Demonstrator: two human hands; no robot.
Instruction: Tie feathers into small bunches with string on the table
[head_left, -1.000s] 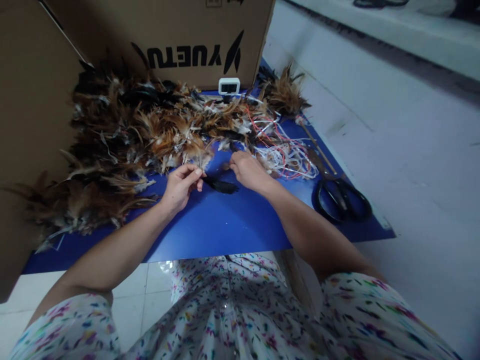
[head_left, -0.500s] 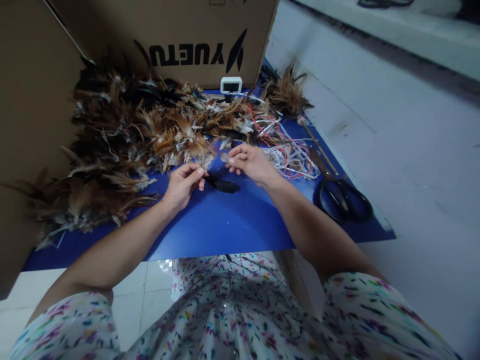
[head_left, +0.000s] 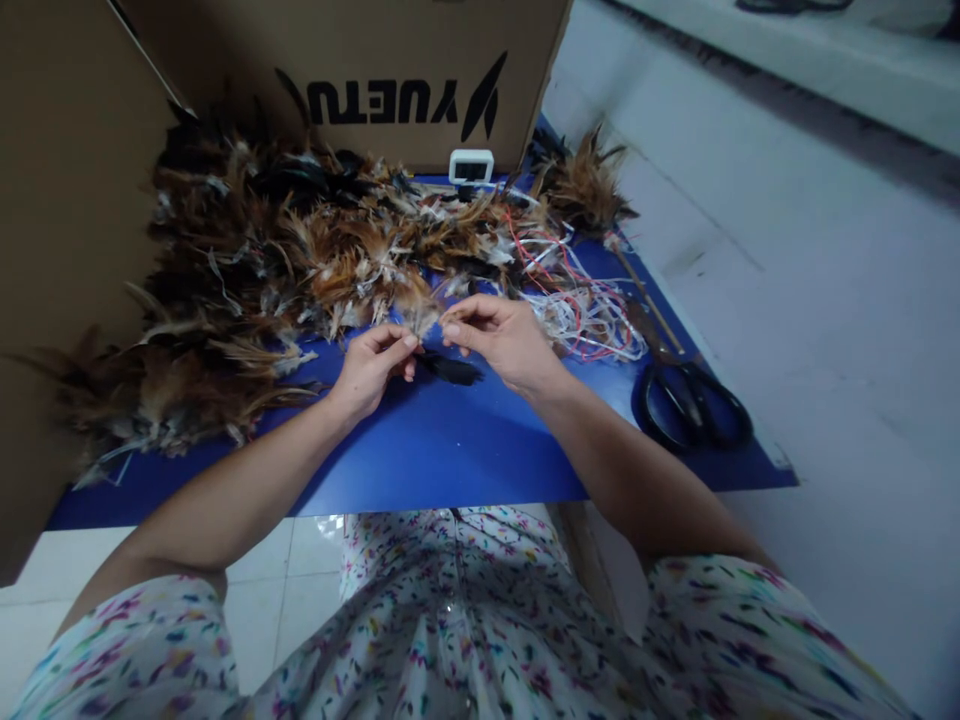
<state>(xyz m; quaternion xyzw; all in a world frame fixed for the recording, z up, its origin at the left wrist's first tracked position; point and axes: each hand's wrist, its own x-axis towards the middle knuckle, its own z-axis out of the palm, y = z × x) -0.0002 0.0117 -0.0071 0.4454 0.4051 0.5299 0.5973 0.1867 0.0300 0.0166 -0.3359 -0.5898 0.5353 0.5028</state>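
Observation:
My left hand (head_left: 371, 366) hovers over the blue board (head_left: 450, 450), its fingers pinched on a small bunch of feathers whose pale tuft (head_left: 421, 318) sticks up and whose black ends (head_left: 450, 369) trail to the right. My right hand (head_left: 502, 340) is close beside it, thumb and forefinger pinched together at the same tuft; what it pinches is too small to name. A large heap of brown, black and white feathers (head_left: 262, 270) lies just behind and to the left of both hands.
A tangle of white and red strings (head_left: 581, 305) lies right of my hands. Black scissors (head_left: 690, 405) rest near the board's right edge, with a thin stick (head_left: 649, 300) beside them. Cardboard boxes (head_left: 375, 60) stand behind and at left. A small white device (head_left: 471, 165) sits by the box.
My right hand has lifted from the board near the strings and moved left to meet my left hand at the feather tuft. My left hand stayed nearly still.

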